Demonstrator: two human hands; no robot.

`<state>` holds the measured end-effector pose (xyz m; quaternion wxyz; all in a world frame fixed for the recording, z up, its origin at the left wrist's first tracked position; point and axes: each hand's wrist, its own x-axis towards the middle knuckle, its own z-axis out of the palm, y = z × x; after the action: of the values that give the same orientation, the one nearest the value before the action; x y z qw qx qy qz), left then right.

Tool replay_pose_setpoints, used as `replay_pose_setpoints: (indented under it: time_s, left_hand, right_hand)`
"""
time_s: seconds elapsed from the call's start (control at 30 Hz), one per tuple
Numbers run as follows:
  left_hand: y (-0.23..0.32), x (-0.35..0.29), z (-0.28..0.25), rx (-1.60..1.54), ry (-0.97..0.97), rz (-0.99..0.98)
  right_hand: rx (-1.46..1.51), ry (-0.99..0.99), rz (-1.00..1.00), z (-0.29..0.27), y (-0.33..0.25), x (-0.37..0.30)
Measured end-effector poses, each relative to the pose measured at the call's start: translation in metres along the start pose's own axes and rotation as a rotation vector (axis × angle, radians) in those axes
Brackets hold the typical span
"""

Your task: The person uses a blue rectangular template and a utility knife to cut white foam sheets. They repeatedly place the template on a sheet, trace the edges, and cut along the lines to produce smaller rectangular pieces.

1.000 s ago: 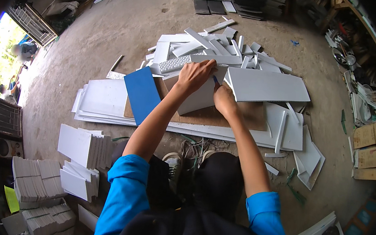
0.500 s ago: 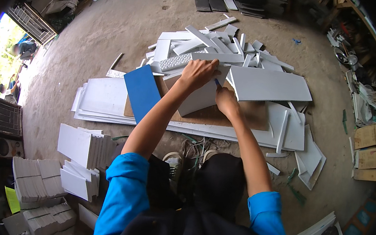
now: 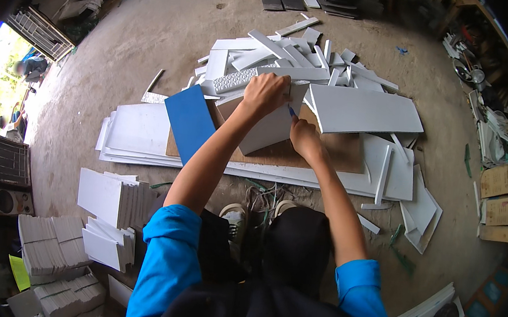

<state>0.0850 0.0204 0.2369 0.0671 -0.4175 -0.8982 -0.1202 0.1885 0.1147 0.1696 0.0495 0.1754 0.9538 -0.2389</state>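
My left hand (image 3: 266,92) is closed over the upper edge of a white board (image 3: 267,134), which stands tilted on a brown board (image 3: 340,153). Just to its right, my right hand (image 3: 306,138) grips a slim blue-handled knife (image 3: 293,111). The knife's tip points up toward the white board's right edge, close below my left fingers; its blade is too small to make out. Left of the white board lies a blue panel (image 3: 189,123). A wide white panel (image 3: 365,113) rests at the right, on the scrap pile's near side.
White offcuts (image 3: 300,56) are heaped beyond my hands. Large white sheets (image 3: 137,132) lie under the brown board. Stacked white pieces (image 3: 100,196) stand at my near left, cardboard boxes (image 3: 499,203) at the far right. Tangled strings (image 3: 262,197) lie by my shoes.
Both hands keep their grips and have barely shifted. The knife sits slightly lower beside the white board. The whole view has moved a little.
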Motion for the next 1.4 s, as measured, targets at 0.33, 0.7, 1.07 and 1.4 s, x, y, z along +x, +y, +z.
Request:
replay_pose_setpoints:
  time_s: [0.33,0.7,1.07,1.4]
  left_hand:
    - [0.006,0.004,0.007,0.003,-0.017,0.039]
    - [-0.006,0.004,0.011,0.017,0.028,0.023]
    - [-0.002,0.007,0.009,0.035,0.074,0.017]
    - [-0.001,0.012,0.006,-0.037,-0.044,-0.015]
  right_hand:
    - [0.091,-0.175,0.159,0.087,0.058,0.008]
    - [0.025,-0.191,0.131,0.113,0.066,0.016]
    - [0.123,-0.107,0.199,0.125,0.074,0.003]
    - [0.128,-0.059,0.170,0.143,0.086,0.013]
